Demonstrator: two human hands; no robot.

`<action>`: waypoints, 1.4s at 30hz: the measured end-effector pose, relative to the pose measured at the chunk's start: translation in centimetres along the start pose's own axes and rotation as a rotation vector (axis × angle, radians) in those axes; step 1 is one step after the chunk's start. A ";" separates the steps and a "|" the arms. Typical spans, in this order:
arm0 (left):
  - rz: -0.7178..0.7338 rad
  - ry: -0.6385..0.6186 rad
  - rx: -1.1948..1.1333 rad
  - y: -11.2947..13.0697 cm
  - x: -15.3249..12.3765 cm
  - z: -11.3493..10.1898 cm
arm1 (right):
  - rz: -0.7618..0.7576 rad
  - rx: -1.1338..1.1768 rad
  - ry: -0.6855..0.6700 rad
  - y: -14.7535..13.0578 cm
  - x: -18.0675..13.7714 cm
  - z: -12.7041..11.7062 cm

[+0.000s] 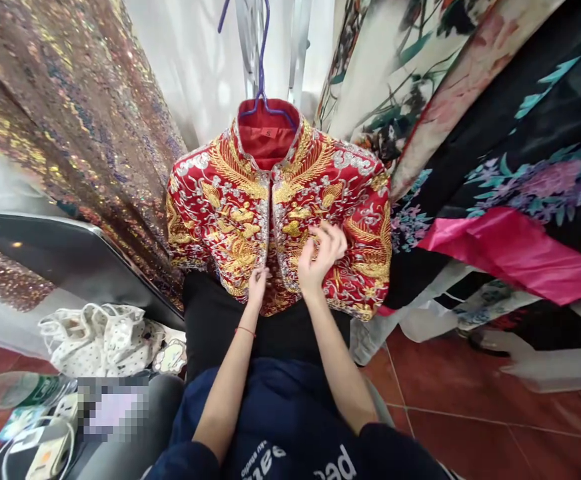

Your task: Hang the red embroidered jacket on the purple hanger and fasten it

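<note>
A red jacket thick with gold and silver embroidery hangs from a purple hanger in front of me. My left hand pinches the left front edge near the hem, at the centre opening. My right hand grips the right front panel, fingers bent into the fabric. A red string circles my left wrist. Under the jacket hangs black cloth.
A sequinned gold-brown fabric hangs at the left, floral robes with a pink lining at the right. A white patterned bag, a bottle and chargers lie lower left. Red floor tiles show at the right.
</note>
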State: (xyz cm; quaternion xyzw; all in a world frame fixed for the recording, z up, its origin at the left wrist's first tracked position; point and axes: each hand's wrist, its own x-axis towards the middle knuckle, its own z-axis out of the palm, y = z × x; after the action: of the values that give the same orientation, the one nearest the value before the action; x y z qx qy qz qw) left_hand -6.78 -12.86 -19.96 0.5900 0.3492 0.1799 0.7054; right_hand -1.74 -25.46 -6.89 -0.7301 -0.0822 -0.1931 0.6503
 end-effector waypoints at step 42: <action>-0.414 -0.229 -0.516 -7.1 0.5 -3.8 | 1.275 0.679 -0.319 17.8 -11.0 3.0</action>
State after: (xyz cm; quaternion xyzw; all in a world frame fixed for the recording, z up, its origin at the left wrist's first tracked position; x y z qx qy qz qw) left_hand -10.27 -11.58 -27.14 0.3254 0.3231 0.0483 0.8874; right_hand -4.68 -23.62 -27.76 -0.4140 0.2091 0.3667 0.8065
